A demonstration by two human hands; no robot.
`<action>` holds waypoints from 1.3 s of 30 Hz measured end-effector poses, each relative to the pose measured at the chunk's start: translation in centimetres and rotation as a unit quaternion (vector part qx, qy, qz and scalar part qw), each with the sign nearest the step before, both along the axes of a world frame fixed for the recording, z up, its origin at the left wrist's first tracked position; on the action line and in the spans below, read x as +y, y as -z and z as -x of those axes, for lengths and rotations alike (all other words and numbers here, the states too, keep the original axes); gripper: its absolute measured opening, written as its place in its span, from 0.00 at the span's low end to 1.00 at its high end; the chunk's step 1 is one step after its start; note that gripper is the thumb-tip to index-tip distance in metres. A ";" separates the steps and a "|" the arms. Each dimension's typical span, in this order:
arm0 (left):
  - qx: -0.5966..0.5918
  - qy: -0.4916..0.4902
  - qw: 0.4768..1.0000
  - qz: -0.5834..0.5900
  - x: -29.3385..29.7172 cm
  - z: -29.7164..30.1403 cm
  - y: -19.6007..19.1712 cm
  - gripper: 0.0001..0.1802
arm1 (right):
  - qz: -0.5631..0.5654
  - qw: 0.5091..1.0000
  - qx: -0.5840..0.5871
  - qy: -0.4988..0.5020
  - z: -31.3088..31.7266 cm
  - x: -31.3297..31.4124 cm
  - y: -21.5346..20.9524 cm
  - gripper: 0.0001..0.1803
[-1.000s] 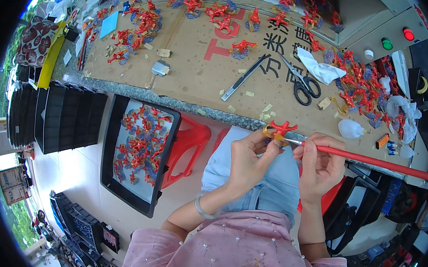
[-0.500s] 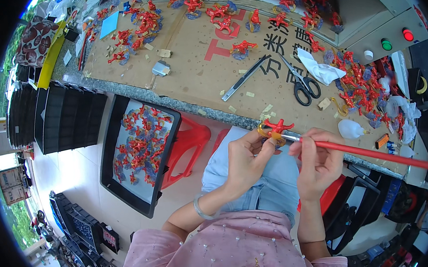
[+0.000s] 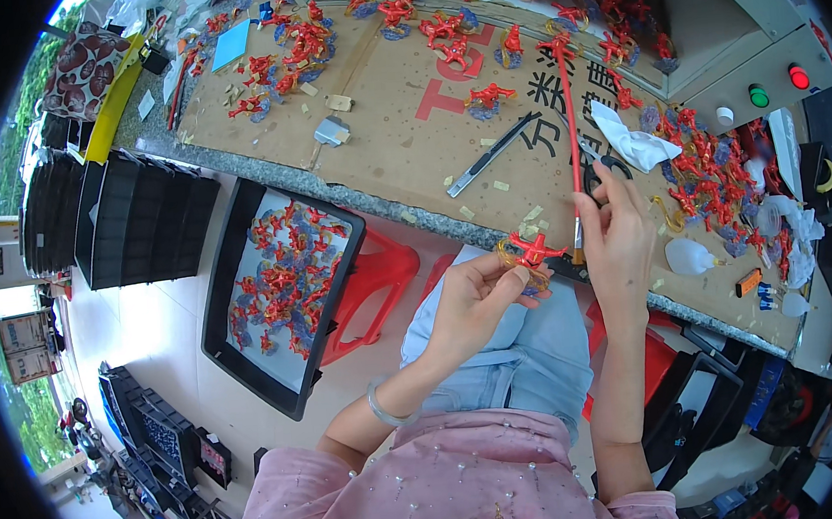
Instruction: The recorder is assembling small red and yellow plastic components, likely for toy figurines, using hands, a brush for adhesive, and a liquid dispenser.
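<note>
My left hand (image 3: 477, 308) pinches a small red figurine (image 3: 537, 249) with a clear yellow ring and a bluish base, just off the table's near edge. In my right hand (image 3: 617, 231) is a paintbrush (image 3: 570, 123) with a long red handle. The handle points away from me, and the bristle end hangs down to the right of the figurine, apart from it. Beyond the right hand lie black-handled scissors (image 3: 610, 163), partly covered by its fingers. A utility knife (image 3: 494, 155) rests on the cardboard farther left.
More red figurines (image 3: 709, 167) crowd the table's right side, with others along the back. A white squeeze bottle (image 3: 691, 256) and crumpled tissue (image 3: 633, 138) lie at right. Left of my lap, a black tray (image 3: 214, 302) of figurines sits on a red stool (image 3: 379, 277). A grey control box (image 3: 760, 81) stands back right.
The paintbrush has left the figurine and swung from pointing right to pointing away from me. My right hand has moved up and slightly right. The left hand still holds the figurine.
</note>
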State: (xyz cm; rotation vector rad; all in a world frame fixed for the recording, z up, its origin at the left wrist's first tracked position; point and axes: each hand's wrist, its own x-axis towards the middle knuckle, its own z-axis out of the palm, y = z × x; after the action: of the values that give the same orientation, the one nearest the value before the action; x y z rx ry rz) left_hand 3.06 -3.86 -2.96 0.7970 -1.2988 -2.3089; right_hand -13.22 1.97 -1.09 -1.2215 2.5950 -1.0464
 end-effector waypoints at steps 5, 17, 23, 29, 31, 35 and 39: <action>-0.008 0.013 0.999 0.043 0.7 0.3 0.3 0.14 | 0.129 0.940 -0.313 -0.045 -1.7 2.2 0.2 0.11; 0.066 0.156 0.969 -0.179 0.7 0.7 1.0 0.19 | 0.108 0.875 -0.470 -0.046 -0.5 4.5 0.8 0.17; 0.107 0.147 0.932 -0.313 0.7 0.7 1.4 0.18 | 0.210 0.856 -0.470 -0.056 -1.8 4.1 -0.5 0.11; 0.115 0.155 0.917 -0.349 1.0 0.9 1.7 0.18 | 0.177 0.876 -0.425 -0.146 -0.6 5.3 0.0 0.12; 0.111 0.157 0.917 -0.350 1.2 0.9 1.7 0.18 | 0.176 0.866 -0.447 -0.136 -0.8 5.5 0.2 0.11; 0.129 0.150 0.910 -0.365 1.3 0.9 1.7 0.18 | 0.177 0.860 -0.465 -0.112 -0.9 5.4 0.2 0.11; 0.129 0.152 0.909 -0.366 1.4 0.8 1.9 0.18 | 0.174 0.867 -0.455 -0.105 -1.0 5.4 0.4 0.11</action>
State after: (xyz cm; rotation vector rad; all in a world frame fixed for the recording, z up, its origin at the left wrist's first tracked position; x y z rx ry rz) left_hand 2.26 -2.44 -4.87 0.4710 -0.4339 -3.0736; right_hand -12.26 7.35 -1.50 -0.7309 1.5605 -1.5799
